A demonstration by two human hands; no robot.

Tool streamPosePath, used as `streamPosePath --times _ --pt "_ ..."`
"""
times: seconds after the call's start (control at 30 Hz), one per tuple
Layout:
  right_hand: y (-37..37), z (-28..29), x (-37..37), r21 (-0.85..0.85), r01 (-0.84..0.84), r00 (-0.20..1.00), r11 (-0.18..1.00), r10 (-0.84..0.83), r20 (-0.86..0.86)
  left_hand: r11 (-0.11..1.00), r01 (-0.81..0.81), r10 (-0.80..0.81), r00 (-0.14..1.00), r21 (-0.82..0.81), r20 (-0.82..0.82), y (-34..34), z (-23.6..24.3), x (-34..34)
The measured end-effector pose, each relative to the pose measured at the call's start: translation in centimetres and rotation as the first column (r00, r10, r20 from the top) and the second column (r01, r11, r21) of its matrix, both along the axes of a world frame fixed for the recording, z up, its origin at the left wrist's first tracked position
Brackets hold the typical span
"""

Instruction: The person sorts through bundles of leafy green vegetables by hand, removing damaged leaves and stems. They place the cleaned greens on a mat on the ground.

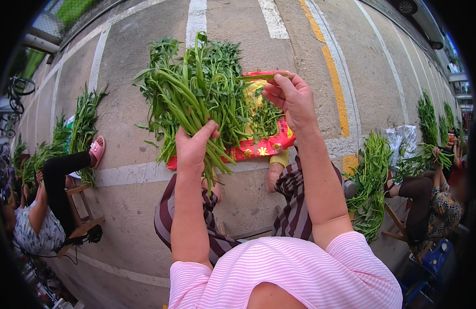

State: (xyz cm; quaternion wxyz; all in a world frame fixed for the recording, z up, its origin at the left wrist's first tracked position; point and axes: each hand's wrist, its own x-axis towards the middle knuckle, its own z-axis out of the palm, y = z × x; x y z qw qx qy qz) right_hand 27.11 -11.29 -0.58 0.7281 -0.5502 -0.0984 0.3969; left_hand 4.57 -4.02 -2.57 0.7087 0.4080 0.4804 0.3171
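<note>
Though near sheet edge (280, 143), right hand (295, 100) with room

Daylit grey pavement (132, 211) bears white and yellow lines (337, 87), wooden stools (87, 225) either side.

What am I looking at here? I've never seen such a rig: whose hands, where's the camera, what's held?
No machine: a person works bare-handed. The one picture comes from a fisheye camera on that person's head, looking down, so straight lines bend toward the rim. The left hand grips a bunch of long green stems; the right hand pinches a thin stem. A pile of greens and loose leafy bits lie on a red and yellow sheet on the pavement. One co-worker sits at the picture's left, another at its right, both near more greens.
</note>
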Motion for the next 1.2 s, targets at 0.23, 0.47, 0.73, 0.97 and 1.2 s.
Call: streamPosePath --times 0.23,0.47,0.73,0.97,1.2 --pt "0.2 -0.4 -0.2 -0.123 -0.008 0.944 0.992 0.048 0.328 0.999 -0.037 0.037 0.999 0.013 0.039 0.5 -0.3 -0.4" --pt "-0.2 -0.7 -0.2 -0.338 -0.061 0.746 0.939 0.268 0.61 0.994 -0.109 0.108 0.993 0.016 0.054 1.2 -0.5 -0.8" --pt "-0.6 -1.1 0.0 -0.48 0.069 0.353 0.874 0.429 0.832 0.991 -0.126 0.124 0.99 0.032 0.065 1.4 -0.8 -1.0" --pt "-0.6 -1.1 0.1 -0.493 0.076 0.511 0.867 0.391 0.765 0.995 -0.104 0.104 0.994 -0.012 0.031 1.3 -0.3 -0.8" --pt "-0.4 -1.1 0.6 -0.407 0.12 0.655 0.905 0.236 0.718 0.999 -0.033 0.033 0.999 0.006 0.006 1.0 -0.3 -0.7"
